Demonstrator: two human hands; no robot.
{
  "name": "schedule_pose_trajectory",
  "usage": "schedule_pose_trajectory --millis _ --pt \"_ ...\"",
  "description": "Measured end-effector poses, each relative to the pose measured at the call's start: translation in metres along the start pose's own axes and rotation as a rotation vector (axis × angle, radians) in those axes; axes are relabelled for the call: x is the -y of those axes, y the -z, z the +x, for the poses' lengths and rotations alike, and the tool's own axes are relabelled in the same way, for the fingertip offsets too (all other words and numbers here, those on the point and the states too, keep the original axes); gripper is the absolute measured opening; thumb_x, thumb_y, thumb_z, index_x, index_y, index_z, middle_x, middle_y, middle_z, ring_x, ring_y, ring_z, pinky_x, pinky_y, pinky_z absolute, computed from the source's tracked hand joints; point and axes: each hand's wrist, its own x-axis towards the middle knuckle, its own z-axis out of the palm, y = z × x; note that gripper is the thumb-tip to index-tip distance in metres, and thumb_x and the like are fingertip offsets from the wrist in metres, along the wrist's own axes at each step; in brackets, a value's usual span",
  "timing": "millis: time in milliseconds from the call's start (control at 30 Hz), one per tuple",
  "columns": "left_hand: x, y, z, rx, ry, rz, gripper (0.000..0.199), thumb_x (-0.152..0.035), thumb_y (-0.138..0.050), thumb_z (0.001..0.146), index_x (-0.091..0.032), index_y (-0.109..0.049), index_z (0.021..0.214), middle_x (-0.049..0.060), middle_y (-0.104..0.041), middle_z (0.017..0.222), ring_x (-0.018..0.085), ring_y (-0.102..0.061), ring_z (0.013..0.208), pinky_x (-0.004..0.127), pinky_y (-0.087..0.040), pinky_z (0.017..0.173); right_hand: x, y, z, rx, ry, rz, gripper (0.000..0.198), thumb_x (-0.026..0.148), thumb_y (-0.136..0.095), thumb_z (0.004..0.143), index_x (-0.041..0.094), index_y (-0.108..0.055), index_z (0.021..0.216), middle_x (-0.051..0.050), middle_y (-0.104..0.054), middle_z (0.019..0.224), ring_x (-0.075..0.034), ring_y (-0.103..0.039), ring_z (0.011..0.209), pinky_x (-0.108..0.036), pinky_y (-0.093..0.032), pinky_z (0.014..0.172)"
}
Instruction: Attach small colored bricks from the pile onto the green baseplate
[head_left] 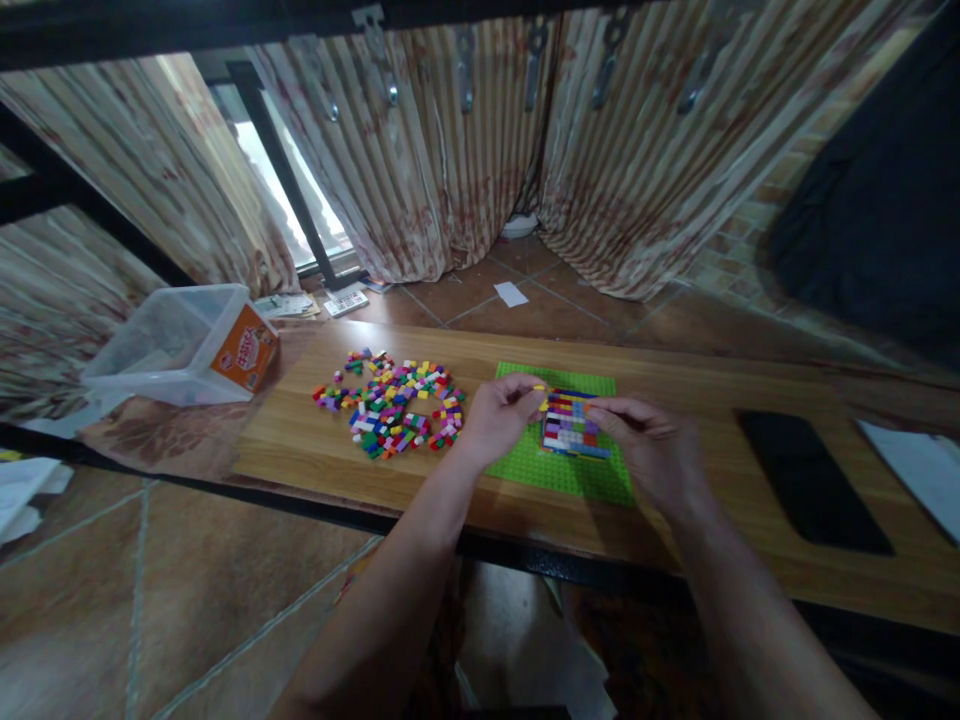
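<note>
A green studded baseplate lies on the wooden table, carrying a block of multicoloured toy bricks laid in rows. At the block's upper left corner, my left hand pinches a small yellow toy brick between thumb and fingers. My right hand is at the block's right side, thumb and fingertips closed together against its edge. Whatever those right fingertips hold, if anything, is too small to make out. A loose pile of toy bricks spreads over the table to the left of my left hand.
On the left stands a clear plastic bin with an orange label. A black flat object and white paper lie to the right on the table. Striped curtains hang behind, and papers lie on the tiled floor.
</note>
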Motion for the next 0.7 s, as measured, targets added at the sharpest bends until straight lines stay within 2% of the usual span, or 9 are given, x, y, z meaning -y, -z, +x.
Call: schedule_pose_trajectory --millis 100,300,500,700 --pt "0.013 0.01 0.005 -0.081 0.067 0.133 0.011 -0.022 -0.058 0.08 -0.012 -0.064 0.078 -0.004 -0.054 0.061 0.007 -0.047 0.055 0.019 -0.037 0.054 -0.005 0.004 -0.002 0.053 0.134 -0.237 0.02 0.04 -0.064 0.084 0.025 -0.077 0.083 -0.005 -0.071 0.091 -0.022 -0.065 0.087 -0.041 -0.051 0.082" --pt "0.021 0.012 0.002 0.016 0.067 0.308 0.013 -0.021 -0.056 0.08 -0.013 -0.065 0.076 -0.003 -0.056 0.062 0.008 -0.048 0.056 0.02 -0.035 0.053 -0.011 -0.002 -0.007 0.099 0.301 -0.47 0.021 0.039 -0.062 0.087 0.027 -0.078 0.085 -0.006 -0.067 0.1 -0.026 -0.059 0.098 -0.046 -0.047 0.089" --pt "0.025 0.007 0.001 0.044 0.054 0.355 0.015 -0.021 -0.055 0.081 -0.013 -0.067 0.078 -0.002 -0.06 0.065 0.01 -0.052 0.06 0.021 -0.038 0.056 -0.017 -0.008 -0.006 0.069 0.32 -0.503 0.017 0.037 -0.064 0.085 0.027 -0.078 0.082 -0.007 -0.064 0.106 -0.026 -0.056 0.1 -0.046 -0.047 0.088" --pt "0.023 0.004 -0.001 0.066 0.081 0.373 0.015 -0.02 -0.055 0.081 -0.013 -0.068 0.08 -0.002 -0.059 0.064 0.01 -0.052 0.059 0.02 -0.037 0.055 -0.018 -0.01 -0.005 0.037 0.292 -0.482 0.018 0.039 -0.065 0.083 0.025 -0.074 0.075 -0.005 -0.065 0.099 -0.025 -0.058 0.097 -0.045 -0.046 0.088"
